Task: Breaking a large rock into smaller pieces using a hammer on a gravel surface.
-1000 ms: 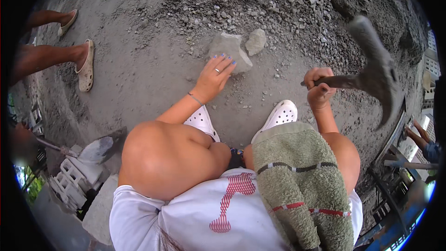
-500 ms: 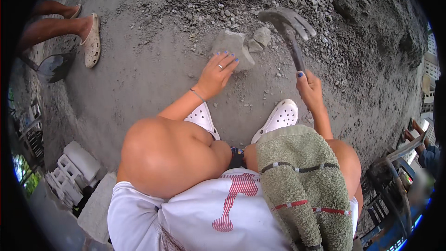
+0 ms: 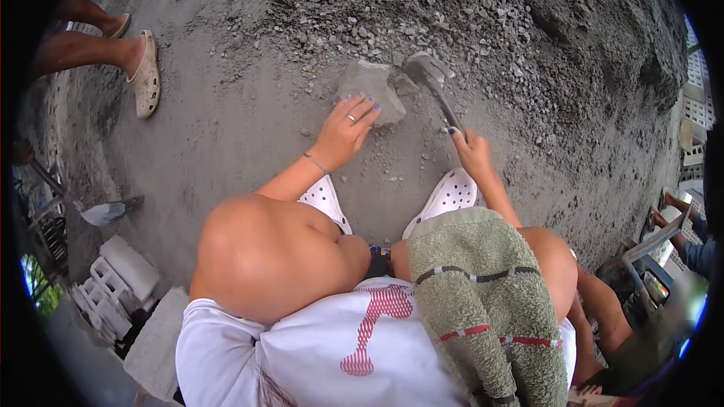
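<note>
A flat grey chunk of stone or concrete (image 3: 366, 75) lies on the dusty ground in front of me. My left hand (image 3: 343, 132) rests on its near edge, fingers stretched out flat. My right hand (image 3: 473, 154) is wrapped round the dark handle of a claw hammer (image 3: 443, 102). The hammer's head is down by a smaller grey stone (image 3: 406, 85) at the chunk's right side and hides part of the stones there. Whether the head touches them I cannot tell. A green towel (image 3: 483, 279) hangs over my right knee.
Loose gravel (image 3: 452, 15) spreads beyond the stones, rising to a dark mound at the right. At the far left stands a person in a beige clog (image 3: 147, 79). A shovel blade (image 3: 109, 212) and hollow concrete blocks (image 3: 113, 286) are left. Another person's leg (image 3: 603, 309) shows right.
The hammer has swung down and leftward to the small stones. My left hand has barely shifted on the chunk. At the left, the shovel blade has dropped lower; a person's leg has appeared at lower right.
</note>
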The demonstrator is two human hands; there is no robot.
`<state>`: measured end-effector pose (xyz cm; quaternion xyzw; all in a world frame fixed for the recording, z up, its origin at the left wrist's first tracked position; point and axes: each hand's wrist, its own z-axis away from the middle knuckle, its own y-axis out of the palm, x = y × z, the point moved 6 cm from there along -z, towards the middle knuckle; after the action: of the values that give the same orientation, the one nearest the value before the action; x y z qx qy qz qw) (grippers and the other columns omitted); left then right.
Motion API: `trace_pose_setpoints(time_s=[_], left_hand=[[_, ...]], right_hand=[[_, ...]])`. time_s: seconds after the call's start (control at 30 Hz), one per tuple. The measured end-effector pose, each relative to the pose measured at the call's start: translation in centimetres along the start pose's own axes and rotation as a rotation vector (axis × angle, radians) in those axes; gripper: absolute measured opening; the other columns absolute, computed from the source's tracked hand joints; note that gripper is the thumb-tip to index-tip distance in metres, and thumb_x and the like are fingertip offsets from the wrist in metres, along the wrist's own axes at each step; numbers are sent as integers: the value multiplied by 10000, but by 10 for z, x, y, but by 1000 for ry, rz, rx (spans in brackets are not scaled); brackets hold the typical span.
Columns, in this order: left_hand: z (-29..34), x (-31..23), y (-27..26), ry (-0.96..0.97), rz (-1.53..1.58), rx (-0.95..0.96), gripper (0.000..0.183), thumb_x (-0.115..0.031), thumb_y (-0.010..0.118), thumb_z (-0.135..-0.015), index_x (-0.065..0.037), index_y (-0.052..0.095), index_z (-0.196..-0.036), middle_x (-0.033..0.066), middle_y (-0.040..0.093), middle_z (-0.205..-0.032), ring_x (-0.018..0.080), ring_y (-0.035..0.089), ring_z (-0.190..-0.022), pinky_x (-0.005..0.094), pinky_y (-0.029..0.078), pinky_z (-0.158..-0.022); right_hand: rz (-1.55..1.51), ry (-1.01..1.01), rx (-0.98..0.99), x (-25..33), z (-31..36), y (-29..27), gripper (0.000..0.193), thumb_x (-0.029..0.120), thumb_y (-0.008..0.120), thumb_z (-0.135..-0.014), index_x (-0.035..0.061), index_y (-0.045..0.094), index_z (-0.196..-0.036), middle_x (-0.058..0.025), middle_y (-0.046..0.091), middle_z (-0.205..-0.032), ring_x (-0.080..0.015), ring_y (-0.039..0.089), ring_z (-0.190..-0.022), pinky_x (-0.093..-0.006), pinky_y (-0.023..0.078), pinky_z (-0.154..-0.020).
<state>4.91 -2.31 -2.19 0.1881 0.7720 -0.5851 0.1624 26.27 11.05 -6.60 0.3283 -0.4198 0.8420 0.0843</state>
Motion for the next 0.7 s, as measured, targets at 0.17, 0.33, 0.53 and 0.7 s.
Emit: trace_pose_setpoints(time_s=[0.17, 0.33, 0.53, 0.7], left_hand=[[-1, 4, 3, -13, 5, 22, 385, -46, 558, -682, -72, 523, -1064, 89, 488, -1106, 285, 419, -1076, 413, 334, -916], [-3, 7, 1, -24, -19, 26, 386, -49, 557, -683, -74, 523, -1067, 84, 487, -1113, 279, 415, -1082, 411, 332, -919], [-5, 1, 1, -4, -6, 20, 377, -48, 560, -680, -72, 530, -1056, 81, 493, -1106, 275, 427, -1073, 408, 333, -918], [-3, 0, 2, -3, 5, -6, 375, -61, 577, -671, -67, 535, -1043, 88, 508, -1080, 282, 435, -1062, 406, 344, -907]], right_hand=[[-316, -118, -34, 65, 12, -58, 380, 360, 468, -836, 10, 486, -689, 7, 381, -475, -72, 319, -454, -260, 277, -399], [-793, -743, -148, 131, 23, -111, 484, 481, 431, -819, 12, 461, -703, 5, 384, -488, -64, 317, -407, -199, 242, -384], [99, 91, 51, -8, -2, -18, 382, 362, 524, -787, -20, 530, -772, -208, 516, -591, -284, 535, -559, -366, 408, -552], [-35, 58, -35, -13, 8, -14, 405, 372, 505, -805, -17, 514, -691, -108, 443, -515, -183, 445, -482, -335, 364, -481]])
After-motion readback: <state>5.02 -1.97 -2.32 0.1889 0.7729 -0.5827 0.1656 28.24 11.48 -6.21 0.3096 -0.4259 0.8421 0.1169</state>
